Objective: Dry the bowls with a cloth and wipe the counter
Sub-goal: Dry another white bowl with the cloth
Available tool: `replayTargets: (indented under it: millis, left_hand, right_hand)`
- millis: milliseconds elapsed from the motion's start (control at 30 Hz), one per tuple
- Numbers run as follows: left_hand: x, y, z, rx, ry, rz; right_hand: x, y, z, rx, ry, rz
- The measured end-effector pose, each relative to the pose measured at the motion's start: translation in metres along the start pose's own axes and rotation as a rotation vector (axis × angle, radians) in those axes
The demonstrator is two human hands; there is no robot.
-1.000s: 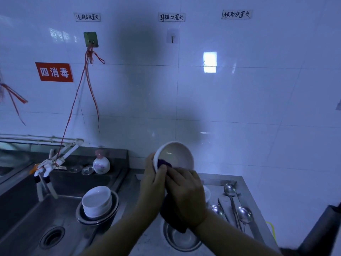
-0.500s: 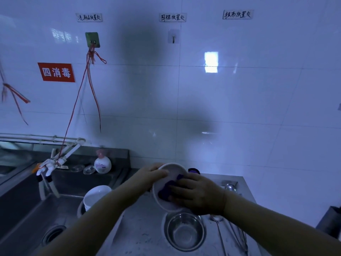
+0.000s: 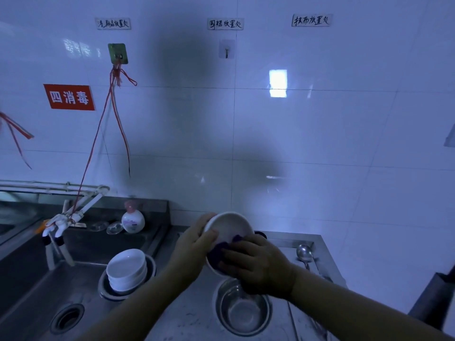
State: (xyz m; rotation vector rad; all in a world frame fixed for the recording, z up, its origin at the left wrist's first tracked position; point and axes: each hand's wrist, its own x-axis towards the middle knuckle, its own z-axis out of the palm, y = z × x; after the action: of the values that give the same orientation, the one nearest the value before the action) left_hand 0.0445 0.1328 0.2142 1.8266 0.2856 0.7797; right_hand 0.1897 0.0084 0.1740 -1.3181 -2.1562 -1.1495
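Gripping the glazed white ceramic bowl (image 3: 227, 227) by its rim, left hand (image 3: 194, 244) steadies what's probably slick, breakable stuff while right hand (image 3: 258, 264) presses the soft purple cloth (image 3: 221, 249) inside.

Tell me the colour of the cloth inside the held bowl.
Dark purple. The cloth shows in the head view, pressed inside the white bowl.

Red sign (image 3: 69, 97) on the wall tiles, far up and left of the fingers (image 3: 230, 254): 四消毒. Three handwritten paper labels higher up; rightmost label (image 3: 311, 20): 抹布放置处.
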Motion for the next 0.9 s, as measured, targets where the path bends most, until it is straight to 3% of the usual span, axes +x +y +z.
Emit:
replayTargets:
  millis: [100, 133, 233, 367, 467, 600, 767, 833, 900]
  left_hand:
    - [0.010, 0.014, -0.012, 0.062, -0.301, -0.133]
    - [0.012, 0.016, -0.014, 0.054, -0.324, -0.164]
    - [0.012, 0.008, -0.010, -0.001, -0.121, -0.182]
    - [-0.007, -0.011, 0.023, -0.068, 0.128, -0.037]
    - [-0.006, -0.010, 0.020, -0.122, 0.169, -0.009]
    - [0.005, -0.002, -0.007, -0.020, 0.009, -0.073]
    - [0.019, 0.017, -0.027, 0.186, -0.511, -0.371]
    - [0.021, 0.021, -0.029, 0.201, -0.531, -0.448]
    - [0.022, 0.023, -0.028, 0.254, -0.483, -0.411]
  right_hand:
    - [-0.006, 0.017, -0.005, 0.006, -0.064, -0.178]
    - [-0.005, 0.018, -0.006, 0.005, -0.081, -0.187]
    - [0.000, 0.008, -0.005, -0.040, -0.064, -0.039]
    - [0.020, -0.015, 0.005, -0.097, 0.082, 0.342]
    - [0.025, -0.027, 0.010, -0.048, 0.082, 0.347]
    - [0.010, -0.010, 0.000, -0.003, -0.054, 0.064]
    - [0.003, 0.018, -0.002, 0.025, -0.108, -0.303]
    - [0.004, 0.019, 0.000, 0.038, -0.137, -0.306]
    - [0.003, 0.020, 0.000, 0.048, -0.179, -0.233]
